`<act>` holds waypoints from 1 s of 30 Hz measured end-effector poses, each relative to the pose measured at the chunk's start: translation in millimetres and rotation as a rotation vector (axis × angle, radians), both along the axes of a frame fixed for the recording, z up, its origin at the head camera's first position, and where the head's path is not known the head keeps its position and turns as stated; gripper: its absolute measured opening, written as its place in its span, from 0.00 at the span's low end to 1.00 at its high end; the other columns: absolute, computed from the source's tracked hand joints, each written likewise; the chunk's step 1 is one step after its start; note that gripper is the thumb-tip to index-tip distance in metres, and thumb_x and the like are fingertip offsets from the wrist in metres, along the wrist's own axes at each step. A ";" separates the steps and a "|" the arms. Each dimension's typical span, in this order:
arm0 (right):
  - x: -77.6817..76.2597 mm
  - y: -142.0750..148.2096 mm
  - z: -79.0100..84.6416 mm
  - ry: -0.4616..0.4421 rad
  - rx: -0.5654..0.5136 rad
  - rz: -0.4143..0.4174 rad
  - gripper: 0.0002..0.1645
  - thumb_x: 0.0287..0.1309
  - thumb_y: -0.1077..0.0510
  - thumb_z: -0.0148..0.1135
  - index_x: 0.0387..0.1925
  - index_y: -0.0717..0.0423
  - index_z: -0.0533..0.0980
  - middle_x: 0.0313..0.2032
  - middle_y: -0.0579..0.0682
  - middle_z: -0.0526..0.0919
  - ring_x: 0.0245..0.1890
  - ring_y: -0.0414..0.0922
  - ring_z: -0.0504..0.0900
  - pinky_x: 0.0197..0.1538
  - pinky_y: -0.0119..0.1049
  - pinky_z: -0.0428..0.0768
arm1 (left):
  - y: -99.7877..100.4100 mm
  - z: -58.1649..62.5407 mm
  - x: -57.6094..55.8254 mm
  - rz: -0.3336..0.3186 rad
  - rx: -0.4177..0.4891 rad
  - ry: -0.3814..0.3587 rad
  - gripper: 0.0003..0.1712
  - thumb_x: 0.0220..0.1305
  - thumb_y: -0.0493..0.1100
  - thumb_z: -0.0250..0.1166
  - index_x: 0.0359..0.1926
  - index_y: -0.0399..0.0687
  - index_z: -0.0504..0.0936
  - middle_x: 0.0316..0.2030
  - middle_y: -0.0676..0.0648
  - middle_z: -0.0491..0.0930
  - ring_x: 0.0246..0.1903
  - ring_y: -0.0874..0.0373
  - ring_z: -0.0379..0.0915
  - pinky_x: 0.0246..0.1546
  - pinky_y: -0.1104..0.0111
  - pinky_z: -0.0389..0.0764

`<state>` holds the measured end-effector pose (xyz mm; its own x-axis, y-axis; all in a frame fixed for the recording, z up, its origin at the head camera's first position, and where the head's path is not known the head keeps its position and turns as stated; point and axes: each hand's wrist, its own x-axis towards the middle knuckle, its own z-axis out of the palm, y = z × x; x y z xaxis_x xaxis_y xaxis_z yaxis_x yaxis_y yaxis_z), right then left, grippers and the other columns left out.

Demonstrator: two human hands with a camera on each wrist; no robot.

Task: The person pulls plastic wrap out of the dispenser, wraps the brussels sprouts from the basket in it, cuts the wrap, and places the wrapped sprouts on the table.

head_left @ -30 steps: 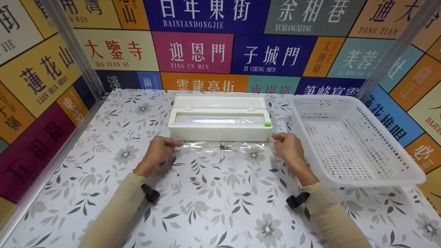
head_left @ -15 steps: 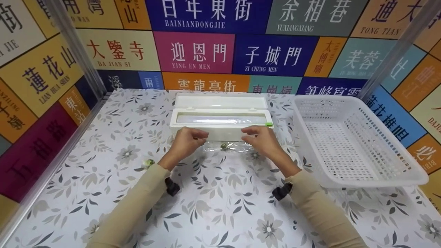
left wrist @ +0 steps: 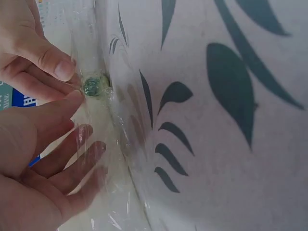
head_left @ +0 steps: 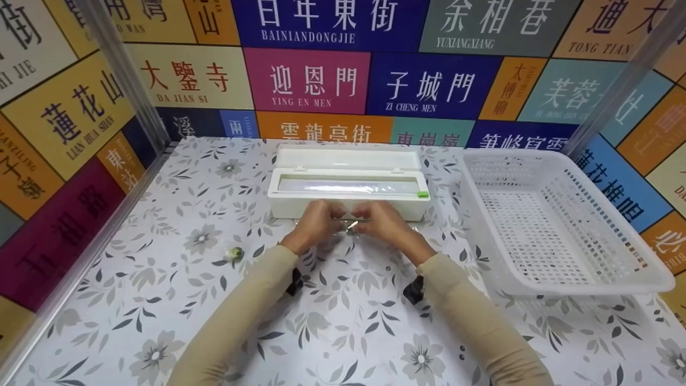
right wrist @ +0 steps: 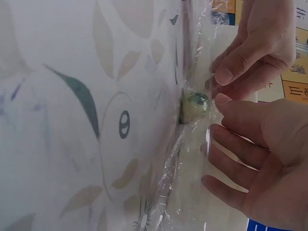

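Note:
In the head view, my left hand (head_left: 321, 222) and right hand (head_left: 383, 222) are close together before a white cling film dispenser (head_left: 348, 206). Its lid stands open at the back. Both hands pinch clear cling film (left wrist: 94, 207) near the middle, with some fingertips showing through it. A small round green-and-pale thing (right wrist: 195, 106) lies in the film, right by the fingertips; its kind is unclear. On the tablecloth to the left sits another small green-and-white round thing (head_left: 234, 254), apparently wrapped in film.
A white perforated plastic basket (head_left: 605, 284) stands on the right. The dispenser has a green slider (head_left: 423, 194) at its right end. Lettered panels (head_left: 311, 80) rise behind the flower-patterned tablecloth (head_left: 343, 332), and clear posts stand at both sides.
Both hands have moved inward from the film's two ends to its middle, around the small round thing. The other round thing at left, earlier hidden by the left arm, is now visible.

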<state>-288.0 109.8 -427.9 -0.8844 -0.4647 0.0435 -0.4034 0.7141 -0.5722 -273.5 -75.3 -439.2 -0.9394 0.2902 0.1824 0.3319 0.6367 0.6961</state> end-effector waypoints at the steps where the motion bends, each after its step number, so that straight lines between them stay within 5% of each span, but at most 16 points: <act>1: -0.7 -1.1 -1.8 -0.006 0.011 -0.007 0.21 0.53 0.61 0.74 0.50 0.59 0.83 0.49 0.56 0.88 0.49 0.54 0.86 0.57 0.47 0.83 | 0.6 -0.8 -0.2 0.005 -0.008 0.001 0.09 0.52 0.25 0.67 0.35 0.35 0.89 0.32 0.40 0.88 0.30 0.53 0.78 0.32 0.67 0.79; 10: -2.0 -2.3 -9.0 -0.007 0.042 -0.014 0.13 0.52 0.63 0.73 0.42 0.57 0.86 0.42 0.53 0.90 0.44 0.50 0.86 0.54 0.44 0.83 | 5.4 -6.2 7.3 0.020 0.072 0.028 0.15 0.48 0.21 0.64 0.37 0.33 0.88 0.39 0.38 0.88 0.45 0.44 0.84 0.51 0.57 0.86; 13: -1.5 -1.4 -10.1 -0.011 0.043 -0.008 0.09 0.54 0.61 0.73 0.38 0.56 0.86 0.38 0.51 0.90 0.39 0.48 0.85 0.50 0.43 0.83 | 7.2 -7.1 11.0 0.052 0.078 0.032 0.15 0.48 0.21 0.65 0.37 0.33 0.88 0.39 0.38 0.88 0.45 0.44 0.84 0.51 0.57 0.86; 20: 1.0 2.5 -10.9 -0.001 0.032 0.001 0.10 0.57 0.59 0.72 0.42 0.55 0.87 0.39 0.51 0.90 0.39 0.46 0.86 0.47 0.41 0.83 | 15.9 -4.9 24.8 0.132 0.128 0.171 0.09 0.54 0.26 0.67 0.35 0.37 0.89 0.36 0.40 0.90 0.40 0.47 0.87 0.46 0.59 0.87; 22: 1.5 4.0 -10.7 0.000 0.018 -0.004 0.11 0.57 0.58 0.72 0.43 0.54 0.87 0.41 0.51 0.91 0.41 0.47 0.86 0.48 0.41 0.83 | 19.7 -3.5 29.2 0.133 0.151 0.149 0.06 0.55 0.28 0.69 0.34 0.39 0.90 0.34 0.41 0.90 0.37 0.49 0.87 0.42 0.63 0.88; 25: 2.0 5.6 -10.6 -0.001 0.010 -0.011 0.11 0.58 0.57 0.72 0.43 0.55 0.87 0.41 0.51 0.91 0.40 0.46 0.86 0.46 0.40 0.83 | 24.1 -3.3 34.5 0.123 0.173 0.014 0.04 0.55 0.31 0.72 0.33 0.39 0.90 0.31 0.42 0.90 0.30 0.55 0.85 0.32 0.72 0.85; 30: 2.8 7.3 -12.6 -0.033 -0.023 0.005 0.09 0.58 0.59 0.71 0.40 0.58 0.87 0.37 0.52 0.91 0.36 0.43 0.85 0.41 0.34 0.82 | 24.7 -7.1 36.7 0.151 0.304 -0.403 0.09 0.60 0.37 0.71 0.35 0.32 0.89 0.29 0.35 0.88 0.20 0.57 0.83 0.24 0.70 0.87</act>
